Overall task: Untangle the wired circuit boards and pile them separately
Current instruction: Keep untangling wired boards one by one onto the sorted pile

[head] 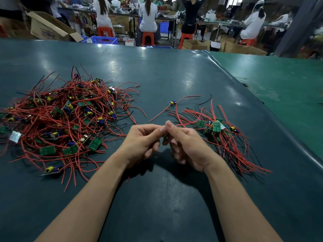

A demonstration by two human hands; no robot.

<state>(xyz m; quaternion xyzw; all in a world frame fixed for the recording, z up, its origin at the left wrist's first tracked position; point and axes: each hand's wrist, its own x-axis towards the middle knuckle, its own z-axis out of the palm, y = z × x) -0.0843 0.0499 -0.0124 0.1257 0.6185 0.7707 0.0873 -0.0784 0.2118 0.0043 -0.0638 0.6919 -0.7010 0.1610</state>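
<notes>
Dark green bench [174, 70], two piles (tangled pile [66, 116], sorted pile [222, 135]), one stray board [172, 103], left hand [143, 142] and right hand [185, 144] pinching one small board [165, 136], its orientation unclear.

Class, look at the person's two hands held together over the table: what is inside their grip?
Between the left hand and right hand a small dark part shows, probably a circuit board. The fingers cover the rest, so its wires cannot be traced.

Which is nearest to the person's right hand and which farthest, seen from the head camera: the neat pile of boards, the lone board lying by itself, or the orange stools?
From the right hand:
1. The neat pile, just to its right on the table.
2. The lone board, farther up the table, beyond the hands.
3. The orange stools, far off on the floor past the table's far edge.
</notes>
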